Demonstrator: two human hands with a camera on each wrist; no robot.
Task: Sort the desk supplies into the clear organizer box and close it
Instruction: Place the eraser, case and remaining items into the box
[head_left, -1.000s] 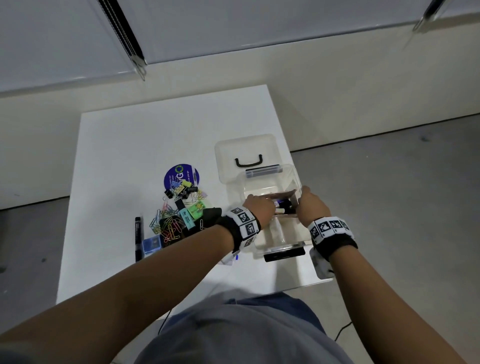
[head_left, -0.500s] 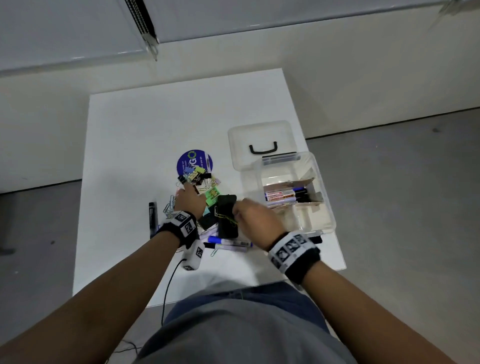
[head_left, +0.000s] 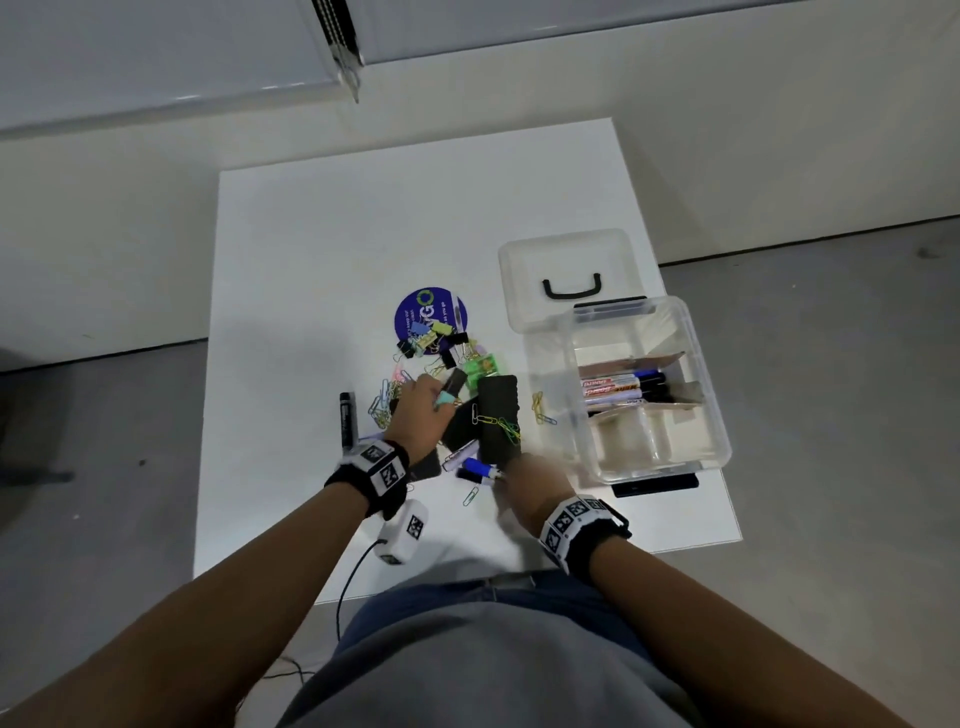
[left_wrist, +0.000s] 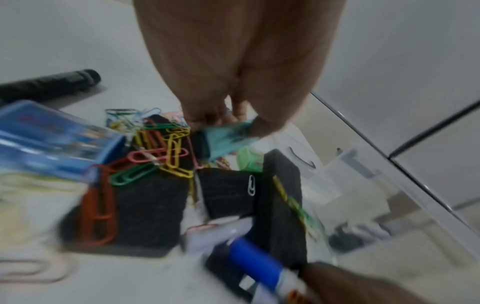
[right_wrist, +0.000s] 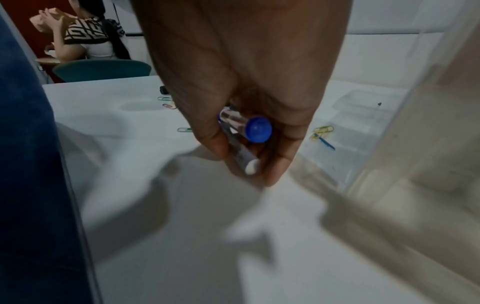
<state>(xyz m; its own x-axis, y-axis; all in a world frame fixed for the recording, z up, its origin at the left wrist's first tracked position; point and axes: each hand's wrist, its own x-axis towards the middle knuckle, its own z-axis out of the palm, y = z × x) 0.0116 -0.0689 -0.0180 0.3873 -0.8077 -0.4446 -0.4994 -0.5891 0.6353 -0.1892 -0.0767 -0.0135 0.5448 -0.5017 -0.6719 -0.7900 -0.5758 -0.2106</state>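
The clear organizer box (head_left: 696, 395) stands open at the table's right, its lid (head_left: 566, 270) lying flat behind it, with markers (head_left: 618, 387) in a cardboard sleeve inside. Left of it lies a pile of coloured paper clips (left_wrist: 158, 144), binder clips and black erasers (head_left: 497, 415). My left hand (head_left: 421, 410) pinches a teal binder clip (left_wrist: 226, 137) over the pile. At the pile's near edge my right hand (head_left: 530, 483) grips a blue-capped marker (right_wrist: 255, 128) and a thin pen (right_wrist: 241, 156).
A black marker (head_left: 347, 418) lies left of the pile, a blue clip case (left_wrist: 52, 137) beside it, and a round purple sticker (head_left: 428, 317) behind. Loose clips (head_left: 540, 408) lie by the box. The box's black latch (head_left: 654, 483) is close to the table's near edge.
Both hands left the box and came to the pile. My left hand picked up the teal binder clip; my right hand slid back to the near edge and took hold of the blue-capped marker.
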